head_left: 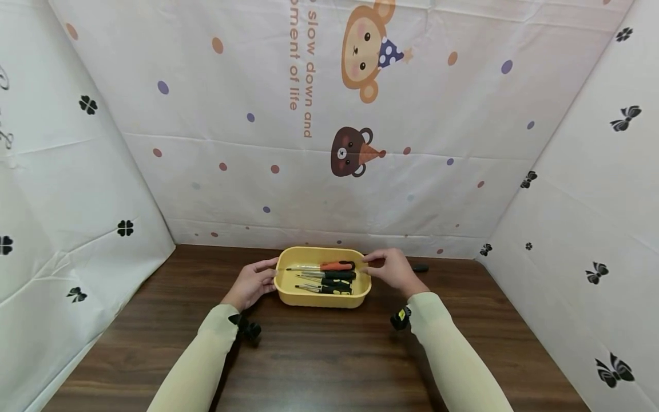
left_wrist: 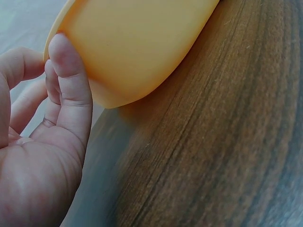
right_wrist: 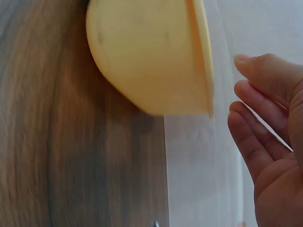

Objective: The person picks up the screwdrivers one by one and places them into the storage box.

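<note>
A yellow plastic basket [head_left: 321, 300] stands near the back of the table. Several screwdrivers lie side by side in it, one orange and black [head_left: 337, 266], the others with black or black-and-yellow handles [head_left: 334, 290]. At the basket's left end my left hand [head_left: 252, 283] pinches the rim; in the left wrist view, fingertips [left_wrist: 65, 53] press its outer wall. My right hand [head_left: 392, 270] is at the right end with fingers loosely bent and nothing between them. The right wrist view shows a gap between those fingers and the basket wall [right_wrist: 147, 56].
A black handle [head_left: 420, 268] lies on the table just beyond my right hand, partly hidden by it. The dark wooden table [head_left: 319, 355] ends at a printed white cloth [head_left: 309, 194] behind the basket. Similar cloth walls rise left [head_left: 67, 240] and right [head_left: 561, 229].
</note>
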`<state>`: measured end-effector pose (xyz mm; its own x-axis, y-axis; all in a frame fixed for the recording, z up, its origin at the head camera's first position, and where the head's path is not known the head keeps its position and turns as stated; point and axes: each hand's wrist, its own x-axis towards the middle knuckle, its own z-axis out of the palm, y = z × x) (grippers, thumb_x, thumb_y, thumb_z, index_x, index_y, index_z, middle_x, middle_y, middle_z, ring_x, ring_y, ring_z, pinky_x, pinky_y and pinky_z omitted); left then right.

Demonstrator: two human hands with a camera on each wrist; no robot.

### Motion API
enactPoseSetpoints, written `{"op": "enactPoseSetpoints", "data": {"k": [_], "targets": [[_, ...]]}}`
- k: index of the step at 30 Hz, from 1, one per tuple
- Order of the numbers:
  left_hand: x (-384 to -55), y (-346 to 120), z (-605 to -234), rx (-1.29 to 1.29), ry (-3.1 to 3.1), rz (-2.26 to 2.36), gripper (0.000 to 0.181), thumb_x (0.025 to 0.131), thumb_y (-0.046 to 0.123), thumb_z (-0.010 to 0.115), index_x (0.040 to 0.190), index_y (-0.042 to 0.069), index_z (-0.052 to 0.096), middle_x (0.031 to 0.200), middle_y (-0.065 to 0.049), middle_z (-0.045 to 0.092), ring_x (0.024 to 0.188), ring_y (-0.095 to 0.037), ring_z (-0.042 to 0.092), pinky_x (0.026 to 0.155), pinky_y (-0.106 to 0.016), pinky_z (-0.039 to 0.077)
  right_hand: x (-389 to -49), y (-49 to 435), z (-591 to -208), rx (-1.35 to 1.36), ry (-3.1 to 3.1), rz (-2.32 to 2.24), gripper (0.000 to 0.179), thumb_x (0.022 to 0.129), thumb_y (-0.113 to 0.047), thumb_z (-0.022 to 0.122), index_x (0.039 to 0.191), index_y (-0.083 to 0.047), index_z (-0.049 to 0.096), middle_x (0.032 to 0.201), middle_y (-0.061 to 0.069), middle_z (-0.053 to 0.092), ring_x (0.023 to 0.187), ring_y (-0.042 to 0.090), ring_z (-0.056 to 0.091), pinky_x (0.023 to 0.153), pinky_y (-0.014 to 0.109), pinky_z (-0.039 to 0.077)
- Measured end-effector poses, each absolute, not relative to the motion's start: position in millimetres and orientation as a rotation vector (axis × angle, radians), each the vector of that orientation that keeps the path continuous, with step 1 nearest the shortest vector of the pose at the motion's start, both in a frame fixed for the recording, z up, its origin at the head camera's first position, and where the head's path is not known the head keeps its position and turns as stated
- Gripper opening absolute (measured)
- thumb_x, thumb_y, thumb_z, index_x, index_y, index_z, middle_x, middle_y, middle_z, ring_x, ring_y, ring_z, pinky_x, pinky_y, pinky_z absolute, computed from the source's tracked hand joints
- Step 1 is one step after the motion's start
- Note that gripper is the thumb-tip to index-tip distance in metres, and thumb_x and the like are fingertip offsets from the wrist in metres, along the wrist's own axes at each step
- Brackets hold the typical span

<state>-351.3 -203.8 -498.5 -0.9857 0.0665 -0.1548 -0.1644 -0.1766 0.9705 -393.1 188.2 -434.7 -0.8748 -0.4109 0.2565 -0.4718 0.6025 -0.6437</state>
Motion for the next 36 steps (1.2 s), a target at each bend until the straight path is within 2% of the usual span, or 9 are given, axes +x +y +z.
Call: {"op": "enactPoseSetpoints", "data": {"k": [8,13,20,29,36], "targets": [[-348.8,-202.1,-495.7,-0.082,1.904,2.300,0.055,0.099,0.005,0.063,0.152,0.006,0.049,0.129,-0.023,0.068,0.078,-0.014,0.070,0.068,-0.026,0.060,-408.7,227.0,-439.8,0.637,-2.713,1.193,0.029,0.085,-0.034,0.084,0.111,-0.020,0.081,0.114,0.001,0.077,0.108,0.022,0.070,0.088,0.043,0.060],[-351.3,-201.2,-499.1,-0.088,1.925,2.293,0.053,0.100,0.005,0.061,0.151,0.007,0.050,0.128,-0.024,0.068,0.077,-0.013,0.069,0.067,-0.026,0.060,-414.7,251.6,-443.4,0.598,-2.706,1.228,0.036,0.086,-0.035,0.084,0.115,-0.015,0.079,0.120,0.005,0.075,0.113,0.028,0.068,0.086,0.045,0.060],[-352.1,-203.3,-500.8,-0.081,1.932,2.297,0.053,0.100,0.004,0.061,0.151,0.006,0.050,0.132,-0.026,0.066,0.080,-0.014,0.070,0.067,-0.026,0.060,-425.1,280.2,-450.3,0.520,-2.726,1.182,0.043,0.088,-0.039,0.081,0.120,-0.012,0.077,0.129,0.012,0.071,0.126,0.035,0.061,0.101,0.057,0.052],[-353.7,-204.2,-500.4,-0.106,1.920,2.303,0.051,0.100,0.004,0.061,0.150,0.008,0.052,0.133,-0.024,0.066,0.080,-0.016,0.069,0.067,-0.028,0.060,-429.7,304.1,-466.2,0.403,-2.790,1.101,0.038,0.093,-0.030,0.077,0.124,-0.008,0.074,0.137,0.022,0.064,0.131,0.044,0.055,0.106,0.063,0.046],[-353.9,-203.8,-499.4,-0.113,1.938,2.296,0.052,0.099,0.005,0.062,0.150,0.009,0.053,0.132,-0.026,0.065,0.078,-0.014,0.069,0.067,-0.027,0.060,-435.2,313.0,-474.8,0.388,-2.818,0.982,0.038,0.093,-0.025,0.076,0.125,-0.004,0.073,0.138,0.024,0.063,0.133,0.048,0.052,0.107,0.065,0.044]]}}
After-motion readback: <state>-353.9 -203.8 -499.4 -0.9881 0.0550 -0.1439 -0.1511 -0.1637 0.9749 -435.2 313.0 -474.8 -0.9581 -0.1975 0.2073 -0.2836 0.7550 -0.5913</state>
